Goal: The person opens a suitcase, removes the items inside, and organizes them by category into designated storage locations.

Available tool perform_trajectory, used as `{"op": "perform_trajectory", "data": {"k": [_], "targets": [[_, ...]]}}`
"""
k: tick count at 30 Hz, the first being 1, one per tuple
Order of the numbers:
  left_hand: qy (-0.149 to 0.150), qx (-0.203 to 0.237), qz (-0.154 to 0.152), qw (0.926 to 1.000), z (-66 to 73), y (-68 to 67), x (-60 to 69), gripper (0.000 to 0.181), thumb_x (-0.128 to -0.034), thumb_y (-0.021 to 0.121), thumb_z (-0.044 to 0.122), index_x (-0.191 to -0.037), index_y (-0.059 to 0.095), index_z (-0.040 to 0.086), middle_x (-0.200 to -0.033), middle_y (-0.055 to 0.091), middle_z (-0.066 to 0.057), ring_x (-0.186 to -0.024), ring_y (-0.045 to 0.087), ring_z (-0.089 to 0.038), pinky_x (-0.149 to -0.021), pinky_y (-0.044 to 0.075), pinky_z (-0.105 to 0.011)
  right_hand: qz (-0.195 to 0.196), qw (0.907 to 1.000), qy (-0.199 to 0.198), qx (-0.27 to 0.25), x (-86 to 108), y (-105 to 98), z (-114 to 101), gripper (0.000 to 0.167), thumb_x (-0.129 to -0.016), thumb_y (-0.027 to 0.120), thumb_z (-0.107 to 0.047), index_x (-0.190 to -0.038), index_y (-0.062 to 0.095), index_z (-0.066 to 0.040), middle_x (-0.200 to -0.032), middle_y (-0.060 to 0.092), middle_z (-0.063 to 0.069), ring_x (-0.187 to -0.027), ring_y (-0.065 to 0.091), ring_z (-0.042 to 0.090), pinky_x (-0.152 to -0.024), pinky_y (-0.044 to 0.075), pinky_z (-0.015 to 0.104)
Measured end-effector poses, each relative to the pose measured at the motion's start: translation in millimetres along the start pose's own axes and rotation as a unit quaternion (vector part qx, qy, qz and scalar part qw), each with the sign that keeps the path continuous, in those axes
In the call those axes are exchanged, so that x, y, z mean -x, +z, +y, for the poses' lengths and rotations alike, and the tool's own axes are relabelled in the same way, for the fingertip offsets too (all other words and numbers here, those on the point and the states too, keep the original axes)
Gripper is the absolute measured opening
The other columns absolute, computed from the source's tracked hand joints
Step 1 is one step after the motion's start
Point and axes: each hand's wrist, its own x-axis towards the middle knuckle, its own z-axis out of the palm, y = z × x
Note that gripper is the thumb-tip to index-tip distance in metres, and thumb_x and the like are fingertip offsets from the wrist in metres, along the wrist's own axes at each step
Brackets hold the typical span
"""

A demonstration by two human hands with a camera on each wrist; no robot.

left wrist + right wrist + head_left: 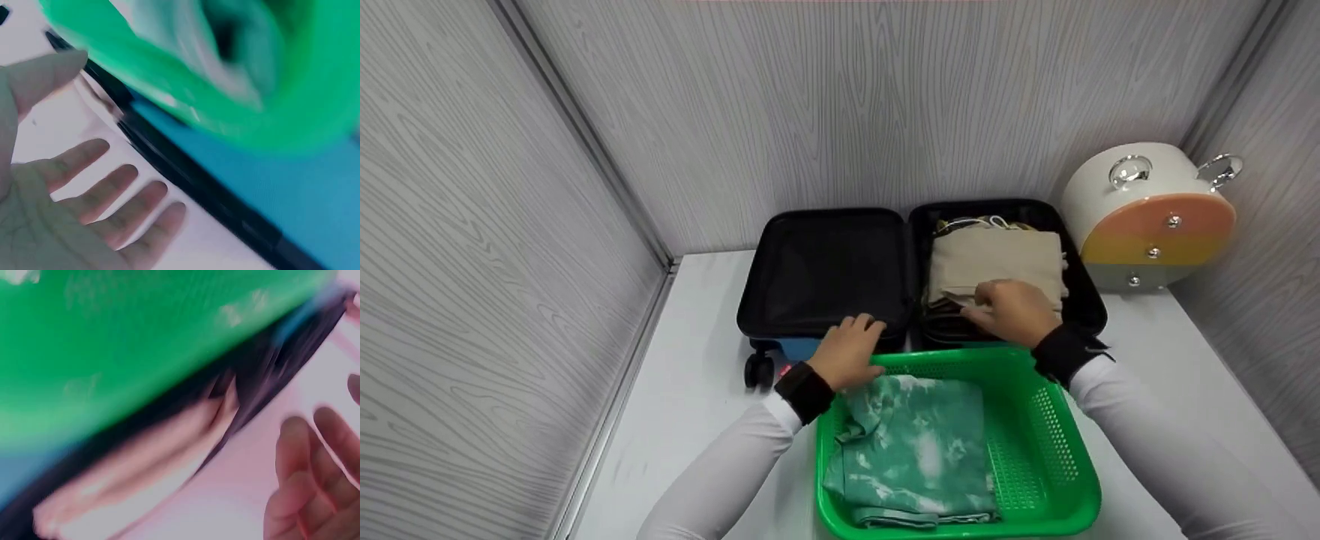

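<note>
A folded beige cloth (997, 259) lies on other clothing in the right half of a black-lined suitcase (832, 274). My right hand (1011, 311) is over that cloth's front edge; in the right wrist view the same hand (318, 481) has loosely bent fingers and holds nothing. A green basket (1086, 487) stands in front of the suitcase with a folded green-and-white cloth (922, 450) inside, on its left side. My left hand (846, 354) hovers by the basket's back left corner; the left wrist view shows this hand (62, 208) empty, fingers spread. Contact with the rim is unclear.
A white rounded case (1155, 225) with orange, yellow and grey-green drawers stands at the back right, beside the suitcase. A suitcase wheel (759, 370) sticks out at the front left. Grey wood-patterned panels (855, 97) rise behind the white table (697, 330) and on both sides.
</note>
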Motion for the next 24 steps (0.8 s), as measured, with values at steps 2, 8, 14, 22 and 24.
{"op": "perform_trajectory", "data": {"k": [2,8,14,22,24], "targets": [[-0.025,-0.014,-0.019,0.9994,-4.6,-0.9,-6.9,0.083,-0.1000,0.081,0.040,-0.165,0.043,0.005,-0.166,0.046,-0.022,-0.154,0.045,-0.042,-0.124,0.041,-0.058,0.010,0.9989,0.034,0.030,-8.9,-5.1,18.4,0.034,-0.096,0.083,-0.030,-0.107,0.075,0.001,-0.100,0.075,0.023,-0.084,0.071,0.041,-0.075,0.059,0.058],[-0.039,-0.038,-0.039,0.9978,-11.2,2.1,-15.8,0.070,-0.1002,0.081,0.036,-0.155,0.054,0.002,-0.153,0.061,-0.021,-0.141,0.059,-0.042,-0.117,0.048,-0.056,-0.060,0.9875,0.114,0.090,-20.8,-1.7,52.2,0.071,-0.094,0.083,-0.043,-0.141,0.062,0.006,-0.132,0.065,0.036,-0.114,0.065,0.058,-0.092,0.055,0.071],[-0.029,-0.055,-0.014,0.9980,-13.0,6.5,-16.5,0.056,-0.0994,0.083,0.032,-0.145,0.064,0.005,-0.136,0.071,-0.017,-0.124,0.069,-0.037,-0.107,0.056,-0.054,-0.112,0.9782,0.160,0.072,-30.5,17.6,60.9,0.085,-0.094,0.081,-0.045,-0.152,0.049,0.009,-0.151,0.051,0.039,-0.131,0.055,0.061,-0.101,0.049,0.076],[-0.038,-0.067,-0.019,0.9968,-11.7,11.2,-16.1,0.063,-0.1020,0.079,0.036,-0.153,0.058,0.006,-0.146,0.067,-0.017,-0.132,0.066,-0.038,-0.113,0.052,-0.057,-0.115,0.9798,0.157,0.046,-45.5,42.3,59.5,0.079,-0.099,0.077,-0.038,-0.157,0.043,0.002,-0.160,0.042,0.035,-0.143,0.044,0.061,-0.104,0.043,0.083],[-0.038,-0.064,-0.017,0.9970,-12.1,10.5,-16.0,0.064,-0.1017,0.079,0.036,-0.154,0.058,0.006,-0.146,0.067,-0.017,-0.132,0.066,-0.038,-0.113,0.051,-0.057,-0.119,0.9778,0.162,0.058,-47.3,44.9,59.7,0.071,-0.103,0.074,-0.033,-0.158,0.043,0.000,-0.159,0.043,0.035,-0.142,0.044,0.061,-0.103,0.043,0.084]]}}
